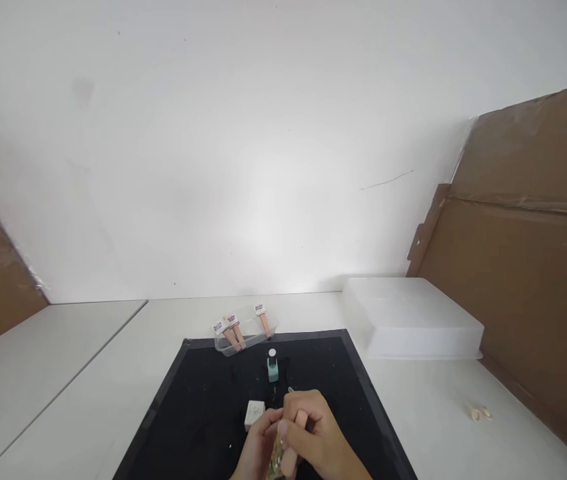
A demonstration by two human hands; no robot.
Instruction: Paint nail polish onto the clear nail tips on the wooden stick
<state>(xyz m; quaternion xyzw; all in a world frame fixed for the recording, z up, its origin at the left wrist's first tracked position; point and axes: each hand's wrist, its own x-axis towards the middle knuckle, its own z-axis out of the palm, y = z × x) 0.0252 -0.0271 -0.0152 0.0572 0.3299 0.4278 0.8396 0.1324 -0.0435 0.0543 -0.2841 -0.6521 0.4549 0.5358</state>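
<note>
My right hand (313, 423) is closed, thumb and fingers pinching a peach-coloured strip (290, 460) that slants down toward the bottom edge. Close against it, my left hand (259, 441) is curled round a clear, shiny object (276, 460) with gold and green tints; its kind is hard to make out. Just beyond the left fingers lies a small white box (254, 412) with faint print. A pale green nail polish bottle (272, 369) with a dark neck and white-topped cap stands farther back.
A clear shallow tray (228, 351) at the black mat's (188, 393) far edge holds several peach strips (232, 338) with white printed ends. A translucent white bin (413, 313) stands at right. Small cream rings (477, 414) lie nearer. Cardboard (523, 267) walls the right side.
</note>
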